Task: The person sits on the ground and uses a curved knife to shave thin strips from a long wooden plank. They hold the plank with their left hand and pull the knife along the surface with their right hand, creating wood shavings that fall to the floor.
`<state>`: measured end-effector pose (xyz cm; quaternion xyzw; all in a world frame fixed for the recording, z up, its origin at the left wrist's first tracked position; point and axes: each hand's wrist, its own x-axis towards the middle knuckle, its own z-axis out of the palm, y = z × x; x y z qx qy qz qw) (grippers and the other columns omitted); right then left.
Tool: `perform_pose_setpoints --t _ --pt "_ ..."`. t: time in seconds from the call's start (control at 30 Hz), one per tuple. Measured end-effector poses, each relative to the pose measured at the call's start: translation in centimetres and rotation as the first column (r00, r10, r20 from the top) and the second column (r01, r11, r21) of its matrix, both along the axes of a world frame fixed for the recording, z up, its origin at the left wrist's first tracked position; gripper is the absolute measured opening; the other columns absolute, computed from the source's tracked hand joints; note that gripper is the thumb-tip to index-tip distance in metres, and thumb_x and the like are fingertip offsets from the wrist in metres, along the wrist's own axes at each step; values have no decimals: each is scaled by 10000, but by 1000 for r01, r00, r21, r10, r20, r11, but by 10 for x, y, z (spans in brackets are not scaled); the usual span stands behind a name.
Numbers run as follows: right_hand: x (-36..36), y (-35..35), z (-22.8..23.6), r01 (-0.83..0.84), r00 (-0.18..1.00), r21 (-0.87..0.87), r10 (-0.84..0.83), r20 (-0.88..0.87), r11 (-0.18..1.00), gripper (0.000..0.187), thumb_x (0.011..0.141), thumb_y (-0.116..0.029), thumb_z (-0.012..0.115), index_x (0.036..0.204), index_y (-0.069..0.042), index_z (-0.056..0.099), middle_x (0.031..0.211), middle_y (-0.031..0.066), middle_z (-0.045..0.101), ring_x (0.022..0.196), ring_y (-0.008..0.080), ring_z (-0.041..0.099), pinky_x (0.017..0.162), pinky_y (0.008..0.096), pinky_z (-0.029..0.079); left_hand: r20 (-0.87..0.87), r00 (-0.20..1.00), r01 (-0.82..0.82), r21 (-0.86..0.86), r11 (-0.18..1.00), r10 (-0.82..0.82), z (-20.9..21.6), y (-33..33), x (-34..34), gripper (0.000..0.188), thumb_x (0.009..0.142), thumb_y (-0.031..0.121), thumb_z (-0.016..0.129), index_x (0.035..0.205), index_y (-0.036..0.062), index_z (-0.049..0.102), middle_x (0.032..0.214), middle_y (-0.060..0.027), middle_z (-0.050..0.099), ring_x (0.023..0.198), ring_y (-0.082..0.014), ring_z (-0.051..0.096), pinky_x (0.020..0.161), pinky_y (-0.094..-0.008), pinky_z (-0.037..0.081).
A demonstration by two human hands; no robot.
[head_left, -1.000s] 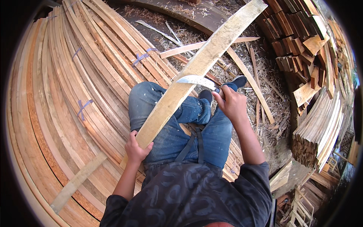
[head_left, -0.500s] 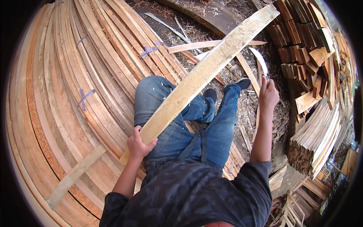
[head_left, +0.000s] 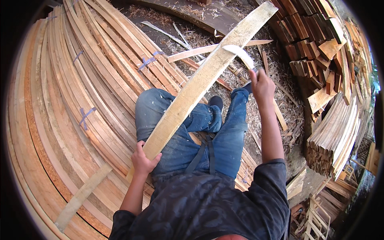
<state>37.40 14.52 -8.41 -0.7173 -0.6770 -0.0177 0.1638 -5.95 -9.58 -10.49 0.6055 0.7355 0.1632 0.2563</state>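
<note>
A long, pale wooden plank point(head_left: 188, 98) slants across my lap, its far end up and to the right. My left hand point(head_left: 145, 160) grips its near end, fingers along one edge and thumb across the face. In my right hand point(head_left: 263, 89) is a curved blade like a sickle point(head_left: 241, 55), the fist wrapped round its handle. The blade's tip overlaps the right edge of the plank's far half; whether it touches the wood I cannot tell. Most of the handle is hidden in the fist.
Long boards point(head_left: 64, 120) tied with purple strips point(head_left: 85, 118) lie stacked on the left. Stacked dark-ended timber point(head_left: 306, 44) and a bundle of thin slats point(head_left: 330, 140) stand on the right. Shavings point(head_left: 276, 96) and loose strips point(head_left: 208, 51) cover the ground ahead.
My right hand has brought the sickle left and a little up, from beside the plank to its edge. The plank's far end has shifted slightly left, with my left hand still gripping it.
</note>
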Motion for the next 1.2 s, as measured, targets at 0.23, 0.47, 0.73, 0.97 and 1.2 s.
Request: perform_pose_setpoints --t 0.23,0.47,0.73,0.97,1.2 --pt "-8 -17 12 -99 972 13 100 -214 995 404 948 -372 608 717 -43 570 522 119 527 451 263 539 471 388 418 -2 1000 21 -10 1000 -21 1 0 -3 759 625 450 821 1167 56 466 882 -200 641 802 -419 641 688 -481 504" --pt "-19 -13 -15 -46 989 115 61 -132 992 401 910 -411 656 719 -78 540 559 72 570 468 229 579 456 344 464 77 997 -10 -38 999 13 1 0 -4 759 625 439 820 1170 52 459 860 -213 631 789 -429 637 682 -489 499" --pt "-48 -38 -5 -413 904 129 423 -62 902 426 905 -449 655 702 -91 546 549 25 548 437 145 525 435 317 447 65 998 28 -48 998 -25 -2 2 -6 771 625 440 821 1173 39 455 875 -211 626 798 -431 633 688 -484 499" --pt "-16 -11 -21 64 914 53 -37 -404 996 403 919 -391 655 696 -78 534 539 74 568 445 220 567 443 353 449 65 998 29 -49 998 -26 -5 -1 -9 787 617 423 826 1187 36 446 861 -205 620 793 -433 630 692 -485 499" --pt "-61 -53 21 -275 955 -69 265 -135 959 431 856 -492 678 727 -104 542 600 65 592 496 248 618 439 361 476 -23 1000 7 -4 1000 -7 -2 0 2 777 604 412 837 1166 38 453 855 -203 621 778 -435 630 682 -490 500"
